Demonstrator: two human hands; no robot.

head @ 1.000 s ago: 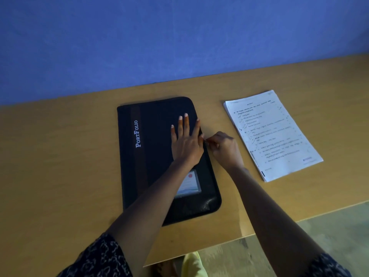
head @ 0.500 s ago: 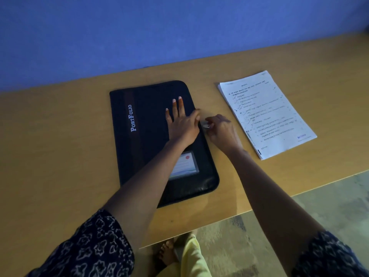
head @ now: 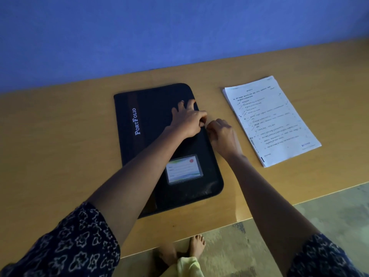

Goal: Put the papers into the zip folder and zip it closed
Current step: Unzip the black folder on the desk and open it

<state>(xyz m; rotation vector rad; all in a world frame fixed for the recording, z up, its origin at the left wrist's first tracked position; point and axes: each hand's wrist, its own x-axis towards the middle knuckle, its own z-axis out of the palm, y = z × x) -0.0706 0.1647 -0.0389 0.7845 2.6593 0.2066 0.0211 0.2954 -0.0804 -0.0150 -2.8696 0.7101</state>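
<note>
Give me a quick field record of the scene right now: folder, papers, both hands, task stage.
folder: black zip folder flat on the wooden table, cover down
papers: stack on the table to the folder's right, not touching it
left hand: pressed on the folder near its right edge
right hand: pinched at that edge; zip pull not visible
task stage: papers not yet inside

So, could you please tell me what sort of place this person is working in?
Probably a plain room in a home or small office, though I can't be sure. A bare wooden desk stands against a blue wall, holding a folder and papers, and the person's feet are bare on the floor.
</note>
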